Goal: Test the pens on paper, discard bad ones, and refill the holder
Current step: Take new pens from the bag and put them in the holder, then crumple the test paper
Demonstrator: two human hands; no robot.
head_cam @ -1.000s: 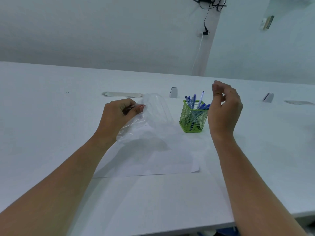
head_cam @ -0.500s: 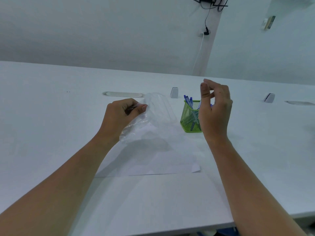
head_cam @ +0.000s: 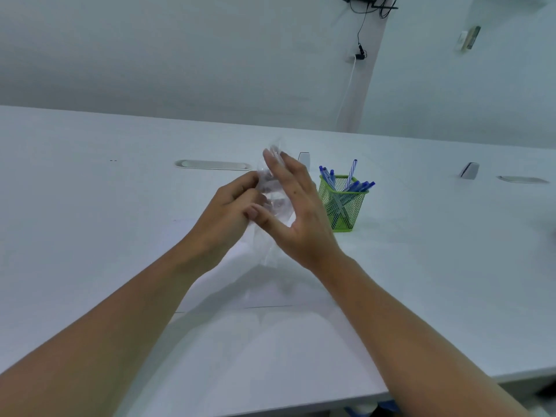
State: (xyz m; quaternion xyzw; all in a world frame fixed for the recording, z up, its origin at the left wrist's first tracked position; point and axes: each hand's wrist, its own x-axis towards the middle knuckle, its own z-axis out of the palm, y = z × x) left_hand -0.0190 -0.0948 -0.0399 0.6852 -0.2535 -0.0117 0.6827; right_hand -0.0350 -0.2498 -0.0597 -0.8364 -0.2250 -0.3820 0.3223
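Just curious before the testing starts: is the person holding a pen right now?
No: the blue pens all sit in the green holder, away from both hands.

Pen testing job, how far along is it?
Barely begun. Set out: white paper sheet and green mesh holder full of blue pens. In hand: both hands, left and right, handle a clear plastic bag. Left: testing, discarding, refilling.

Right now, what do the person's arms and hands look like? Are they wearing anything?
Both arms are bare from the bottom edge of the picture up to the wrists: no sleeves, no watch, no bracelet. The left hand and the right hand wear no gloves, and no rings show. The nails look short and plain.
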